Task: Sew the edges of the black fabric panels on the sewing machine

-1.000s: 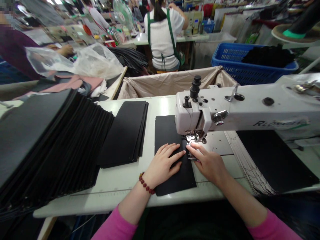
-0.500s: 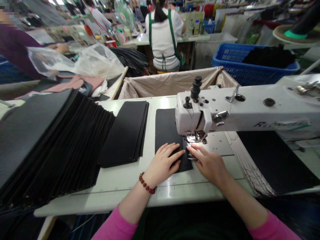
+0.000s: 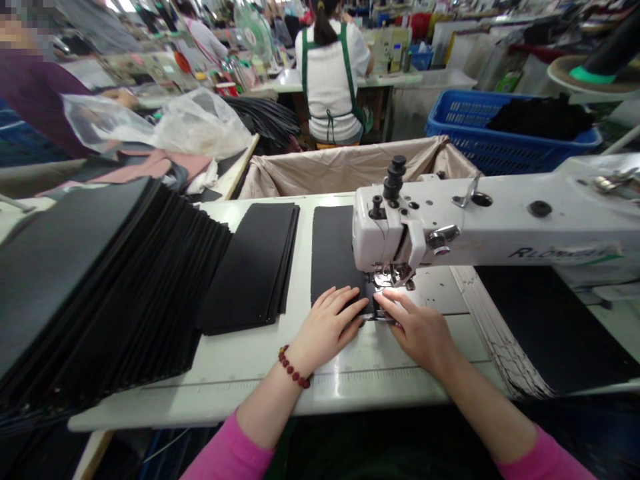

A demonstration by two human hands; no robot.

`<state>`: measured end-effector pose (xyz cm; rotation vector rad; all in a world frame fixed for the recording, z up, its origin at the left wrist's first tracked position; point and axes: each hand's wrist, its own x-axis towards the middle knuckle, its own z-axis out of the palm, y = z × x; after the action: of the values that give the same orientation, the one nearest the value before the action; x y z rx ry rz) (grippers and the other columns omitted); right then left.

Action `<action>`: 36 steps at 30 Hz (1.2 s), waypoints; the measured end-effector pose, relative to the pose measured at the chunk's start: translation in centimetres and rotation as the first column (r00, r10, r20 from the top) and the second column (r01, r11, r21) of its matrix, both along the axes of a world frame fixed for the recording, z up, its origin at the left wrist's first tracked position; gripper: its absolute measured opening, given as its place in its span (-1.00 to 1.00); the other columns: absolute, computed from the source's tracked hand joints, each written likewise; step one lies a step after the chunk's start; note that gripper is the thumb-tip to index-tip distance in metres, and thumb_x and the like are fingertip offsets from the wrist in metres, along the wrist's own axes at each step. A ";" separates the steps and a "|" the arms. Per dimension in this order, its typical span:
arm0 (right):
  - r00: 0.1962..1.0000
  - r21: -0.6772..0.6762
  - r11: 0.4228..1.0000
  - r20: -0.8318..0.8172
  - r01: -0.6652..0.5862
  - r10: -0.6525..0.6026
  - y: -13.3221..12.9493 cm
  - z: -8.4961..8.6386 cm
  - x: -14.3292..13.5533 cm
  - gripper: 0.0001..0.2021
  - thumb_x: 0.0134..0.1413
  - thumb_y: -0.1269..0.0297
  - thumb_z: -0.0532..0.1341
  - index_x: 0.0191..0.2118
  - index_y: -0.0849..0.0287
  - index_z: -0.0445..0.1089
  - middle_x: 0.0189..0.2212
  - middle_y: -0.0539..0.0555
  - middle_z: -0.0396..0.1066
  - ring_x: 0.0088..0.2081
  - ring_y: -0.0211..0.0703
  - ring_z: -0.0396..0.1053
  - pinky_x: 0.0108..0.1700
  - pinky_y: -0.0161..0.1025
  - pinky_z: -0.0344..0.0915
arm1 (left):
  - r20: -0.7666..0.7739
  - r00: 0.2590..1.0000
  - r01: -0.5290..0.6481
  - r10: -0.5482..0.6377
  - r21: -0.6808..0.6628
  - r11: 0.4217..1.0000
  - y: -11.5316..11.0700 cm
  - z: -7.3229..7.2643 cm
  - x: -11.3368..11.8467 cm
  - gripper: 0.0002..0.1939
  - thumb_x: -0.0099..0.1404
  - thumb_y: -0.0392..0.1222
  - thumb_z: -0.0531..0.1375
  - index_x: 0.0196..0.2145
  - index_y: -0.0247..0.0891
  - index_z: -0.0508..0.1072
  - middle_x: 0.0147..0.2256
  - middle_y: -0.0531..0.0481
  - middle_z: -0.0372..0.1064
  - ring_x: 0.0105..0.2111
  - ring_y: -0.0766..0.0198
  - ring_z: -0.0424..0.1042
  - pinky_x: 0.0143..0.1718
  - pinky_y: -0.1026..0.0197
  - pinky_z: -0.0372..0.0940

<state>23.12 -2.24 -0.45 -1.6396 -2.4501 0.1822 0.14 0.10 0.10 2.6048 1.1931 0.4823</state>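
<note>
A black flat panel (image 3: 333, 250) lies on the white table with its right part under the head of a white sewing machine (image 3: 480, 217). My left hand (image 3: 327, 323) rests on the panel's near end, fingers spread and pressed flat. Beside the lit presser foot (image 3: 386, 277), my right hand (image 3: 423, 330) has its fingers stretched onto the panel's right edge; its thumb is mostly hidden. Small shiny metal shows between and under the fingertips, but I cannot make out what it is. The needle is not clearly visible.
A small stack of black panels (image 3: 253, 267) and a tall fanned pile (image 3: 115, 287) lie left. More panels with pale edges (image 3: 555, 327) lie right. Behind the table are a cloth-lined bin (image 3: 345, 167), a blue basket (image 3: 510, 147) and a seated person (image 3: 330, 80).
The black panel has slid away from me under the machine head, so its near edge now lies by my fingertips. Both hands stay in nearly the same place.
</note>
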 end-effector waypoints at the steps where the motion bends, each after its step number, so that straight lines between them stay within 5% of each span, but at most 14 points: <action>1: 1.000 0.003 1.000 0.001 0.000 0.000 0.0 0.0 0.0 -0.42 0.17 0.40 0.10 0.30 -0.08 0.10 0.24 0.00 0.21 -0.06 -0.09 0.44 -0.19 -0.20 0.42 | 0.004 1.000 -0.001 0.001 0.003 1.000 0.0 0.0 0.0 -0.60 0.41 -0.16 0.09 0.19 -0.10 0.29 0.21 -0.09 0.22 0.22 0.08 0.18 0.26 -0.15 0.07; 24: 0.997 0.009 1.000 -0.081 0.012 -0.012 0.1 0.0 0.0 -0.38 0.11 0.44 0.13 0.30 -0.04 0.10 0.23 0.01 0.23 -0.04 -0.08 0.44 -0.10 -0.20 0.43 | -0.061 0.994 -0.096 0.094 -0.022 0.995 0.7 -0.6 0.5 -0.39 0.43 -0.05 0.05 0.34 -0.14 -0.03 0.35 -0.09 -0.08 0.35 0.11 -0.11 0.32 -0.09 -0.06; 36: 0.995 -0.024 1.000 -0.093 0.016 -0.018 0.0 0.1 0.1 -0.36 0.10 0.48 0.13 0.29 -0.03 0.09 0.24 -0.01 0.21 -0.02 -0.08 0.42 -0.05 -0.16 0.40 | -0.091 0.992 -0.096 0.093 -0.035 0.995 1.1 -0.4 0.4 -0.36 0.42 0.01 0.04 0.35 -0.17 -0.07 0.34 -0.08 -0.06 0.34 0.10 -0.07 0.31 -0.06 -0.06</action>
<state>23.24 -2.21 -0.38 -1.6223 -2.3730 0.2802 0.56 1.20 -0.34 2.5700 1.3456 0.3596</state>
